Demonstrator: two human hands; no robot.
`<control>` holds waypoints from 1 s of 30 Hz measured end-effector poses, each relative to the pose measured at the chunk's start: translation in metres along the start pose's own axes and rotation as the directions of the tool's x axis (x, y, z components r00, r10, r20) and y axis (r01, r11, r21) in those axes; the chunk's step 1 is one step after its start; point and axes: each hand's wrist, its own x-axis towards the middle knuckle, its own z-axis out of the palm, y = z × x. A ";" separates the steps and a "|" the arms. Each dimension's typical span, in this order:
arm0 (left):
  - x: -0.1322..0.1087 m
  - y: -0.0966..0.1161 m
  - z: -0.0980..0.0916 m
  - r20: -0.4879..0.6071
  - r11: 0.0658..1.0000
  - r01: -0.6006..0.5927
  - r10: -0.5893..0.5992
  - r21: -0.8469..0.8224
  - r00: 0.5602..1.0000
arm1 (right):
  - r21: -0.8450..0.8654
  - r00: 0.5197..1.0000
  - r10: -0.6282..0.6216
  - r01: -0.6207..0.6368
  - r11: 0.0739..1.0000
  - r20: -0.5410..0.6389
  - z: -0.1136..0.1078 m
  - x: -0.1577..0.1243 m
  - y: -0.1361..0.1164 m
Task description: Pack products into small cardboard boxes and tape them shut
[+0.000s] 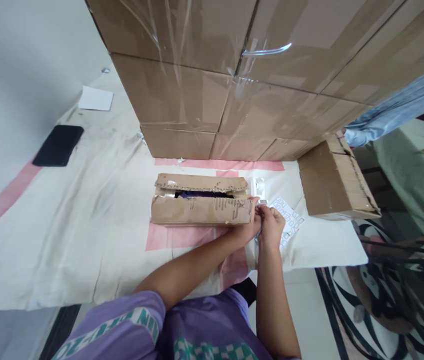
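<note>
A small cardboard box (196, 211) lies on the cloth in front of me, its torn top flaps parted over a dark gap with something bluish inside. At its right end my left hand (250, 226) is closed, its fingers against or close to the box and partly hidden. My right hand (272, 222) meets it there, fingers pinched together; whatever they hold is too small to make out. Under and beside the right hand lies a white sheet printed with small dark-outlined shapes (290, 220). A white tape dispenser-like object (259, 188) stands just beyond the hands.
Behind the box rises a tall stack of taped cartons (181, 105). Another carton (332, 180) sits at the right edge of the cloth-covered table (114, 225). Far left are a black flat object (58, 145) and a white paper (96, 98). Pink strips mark the cloth.
</note>
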 end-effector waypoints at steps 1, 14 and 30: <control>0.000 0.003 -0.003 0.010 1.000 -0.009 0.009 0.021 1.000 | 0.000 1.000 -0.002 0.002 1.000 0.002 0.000 0.000 0.001; 0.004 0.015 -0.010 0.032 0.987 -0.030 0.026 0.156 0.999 | 0.031 0.995 0.043 -0.046 0.998 0.085 -0.010 0.004 -0.002; 0.006 0.008 -0.010 0.077 0.989 -0.062 0.052 0.132 0.996 | 0.091 0.994 0.050 -0.059 0.994 0.098 -0.009 0.002 -0.004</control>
